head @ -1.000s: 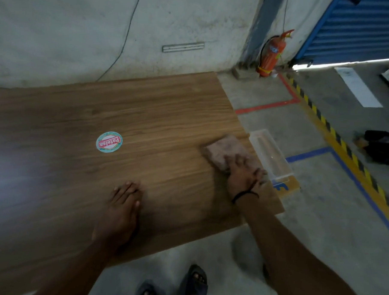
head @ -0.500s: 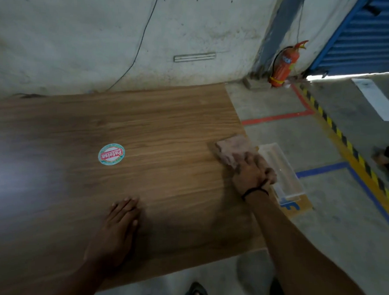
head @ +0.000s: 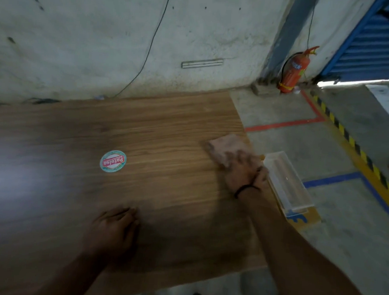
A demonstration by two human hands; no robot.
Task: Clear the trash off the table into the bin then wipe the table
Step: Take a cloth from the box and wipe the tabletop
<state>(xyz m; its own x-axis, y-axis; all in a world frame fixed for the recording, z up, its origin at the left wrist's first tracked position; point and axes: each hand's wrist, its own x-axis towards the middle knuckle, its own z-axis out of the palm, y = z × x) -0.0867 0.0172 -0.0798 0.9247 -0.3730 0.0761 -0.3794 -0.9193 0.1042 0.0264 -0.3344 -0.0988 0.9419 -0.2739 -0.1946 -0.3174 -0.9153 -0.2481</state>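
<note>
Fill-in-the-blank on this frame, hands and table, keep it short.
The right hand presses a pink ___ down.
The left hand rests on the ___, holding nothing.
The sticker is ___ in shape.
Missing: cloth; table; round.

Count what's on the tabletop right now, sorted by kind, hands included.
Hands: 2, the left hand lying flat and the right hand on the cloth
Cloths: 1, the pink cloth
Labels: 1, the round printed label
Total: 4
</note>
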